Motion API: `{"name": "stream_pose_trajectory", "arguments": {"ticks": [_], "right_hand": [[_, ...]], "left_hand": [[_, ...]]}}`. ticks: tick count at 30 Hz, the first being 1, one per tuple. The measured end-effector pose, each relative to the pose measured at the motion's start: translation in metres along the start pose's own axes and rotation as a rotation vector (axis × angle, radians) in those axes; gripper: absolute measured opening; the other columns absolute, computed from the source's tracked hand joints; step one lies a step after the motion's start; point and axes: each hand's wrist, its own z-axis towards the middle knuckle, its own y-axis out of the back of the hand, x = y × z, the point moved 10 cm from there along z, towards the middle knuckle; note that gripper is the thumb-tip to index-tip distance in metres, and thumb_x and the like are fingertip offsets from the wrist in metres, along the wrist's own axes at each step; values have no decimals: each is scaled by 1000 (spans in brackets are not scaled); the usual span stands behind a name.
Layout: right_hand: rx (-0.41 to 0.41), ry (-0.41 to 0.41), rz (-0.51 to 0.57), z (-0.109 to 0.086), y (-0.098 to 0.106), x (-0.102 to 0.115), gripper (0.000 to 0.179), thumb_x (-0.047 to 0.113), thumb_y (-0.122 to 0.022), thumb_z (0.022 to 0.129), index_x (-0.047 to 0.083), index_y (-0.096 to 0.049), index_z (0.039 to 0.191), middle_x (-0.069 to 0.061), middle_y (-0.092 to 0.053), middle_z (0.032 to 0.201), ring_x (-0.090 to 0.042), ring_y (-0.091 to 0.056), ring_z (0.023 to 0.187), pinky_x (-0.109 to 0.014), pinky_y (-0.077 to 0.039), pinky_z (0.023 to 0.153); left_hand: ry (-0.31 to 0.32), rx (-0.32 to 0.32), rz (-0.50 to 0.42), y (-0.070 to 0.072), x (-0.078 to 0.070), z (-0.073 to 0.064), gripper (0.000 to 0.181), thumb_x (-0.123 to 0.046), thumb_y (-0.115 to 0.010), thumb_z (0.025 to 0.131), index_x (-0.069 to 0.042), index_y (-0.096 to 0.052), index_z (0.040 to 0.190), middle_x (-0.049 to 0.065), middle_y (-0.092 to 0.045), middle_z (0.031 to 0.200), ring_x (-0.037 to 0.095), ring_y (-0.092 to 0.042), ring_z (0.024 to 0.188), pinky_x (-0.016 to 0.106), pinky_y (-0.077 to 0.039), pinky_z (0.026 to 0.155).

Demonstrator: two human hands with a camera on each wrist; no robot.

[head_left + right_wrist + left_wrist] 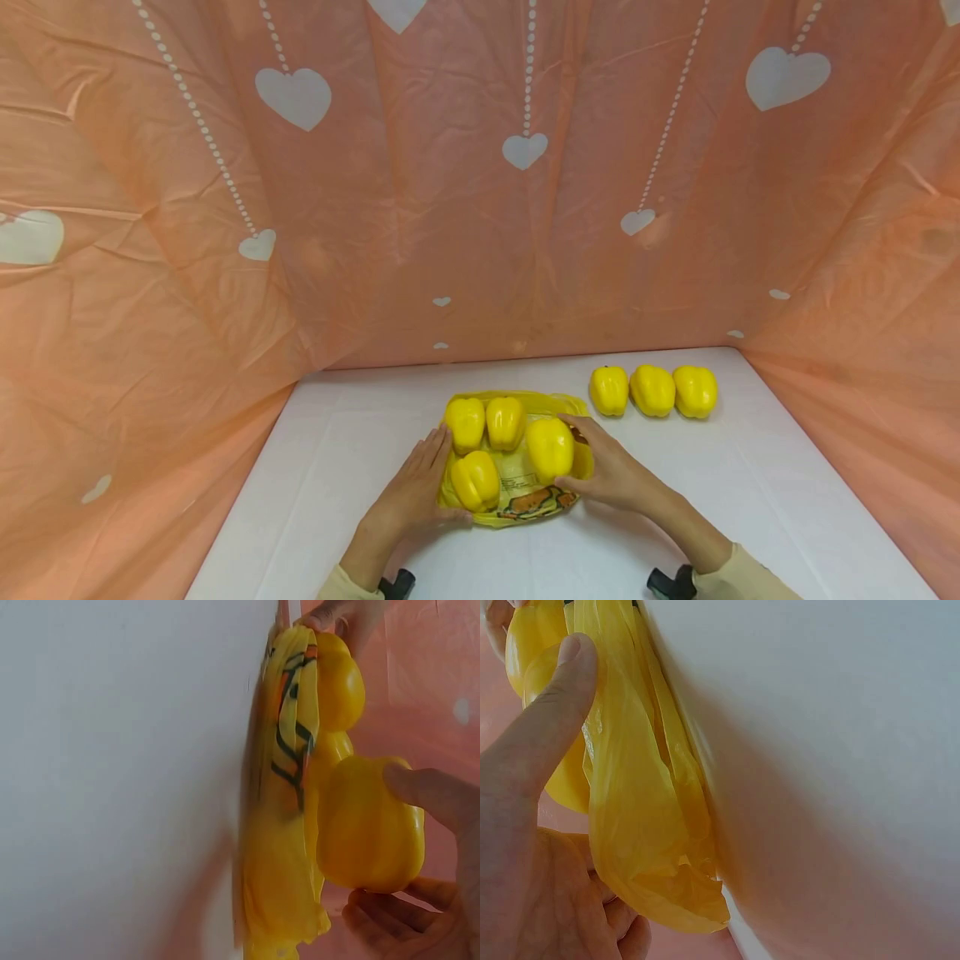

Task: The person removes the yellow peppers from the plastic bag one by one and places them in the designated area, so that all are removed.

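A yellow plastic bag (517,471) with a printed picture lies on the table, bearing several yellow bell peppers. Two bell peppers (506,422) sit side by side at its back left, and another bell pepper (475,481) lies in front of them. My left hand (415,483) rests along the bag's left side, fingers extended and thumb at the front corner. At the bag's right side, my right hand (611,467) holds a bell pepper (371,825) between thumb and fingers. In the right wrist view, this pepper stands beside the bag's printed edge.
Three more yellow bell peppers (652,391) stand in a row at the back right of the white table (337,467). A peach-coloured sheet (420,250) with white hearts hangs behind the table and down both sides.
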Motion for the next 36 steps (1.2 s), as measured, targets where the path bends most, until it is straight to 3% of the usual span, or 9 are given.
{"name": "stream_pose_trajectory", "arguments": {"ticks": [9, 25, 36], "right_hand": [[-29, 22, -3, -5, 15, -6, 93, 28, -91, 88, -1, -40, 160, -25, -51, 157, -46, -61, 132, -64, -52, 110], [-90, 65, -52, -11, 40, -15, 93, 23, -92, 87, -7, -40, 157, -26, -54, 152, -44, -60, 131, -61, -53, 109], [-89, 20, -38, -18, 53, -24, 91, 20, -92, 87, -5, -40, 157, -27, -52, 152, -47, -59, 133, -64, -50, 111]], "left_hand": [[-7, 2, 5, 0, -1, 1, 135, -59, -92, 76, 8, -19, 168, 24, -14, 178, 38, -14, 165, 53, -15, 135], [-4, 1, 0, -2, 0, 0, 135, -59, -92, 77, 8, -18, 168, 24, -13, 178, 39, -14, 165, 54, -15, 135], [-7, 7, 12, 0, -1, 0, 134, -59, -91, 78, 8, -18, 168, 24, -13, 178, 38, -14, 165, 54, -15, 135]]}}
